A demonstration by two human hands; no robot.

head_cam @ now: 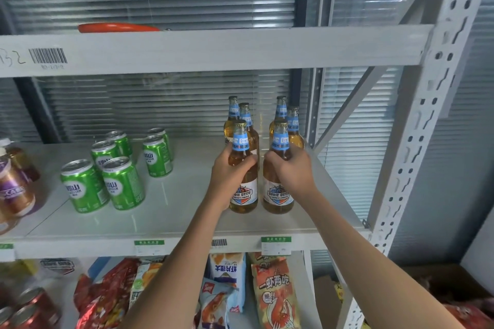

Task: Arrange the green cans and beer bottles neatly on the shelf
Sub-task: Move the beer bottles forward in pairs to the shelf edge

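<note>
Six beer bottles (pixel 267 141) stand in two files, left hand (pixel 230 176) and right hand (pixel 291 168) each clamped on a front one, while green cans (pixel 117 168) sit loosely grouped.

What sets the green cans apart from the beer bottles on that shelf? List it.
The green cans are short and squat; the beer bottles are tall with narrow necks. The cans are opaque green metal, the bottles clear glass showing amber liquid. The cans stand untouched in a loose cluster on the left; the bottles form two rows on the right, with the left hand and right hand each in a grip on a front bottle. All stand upright on one shelf.
</note>
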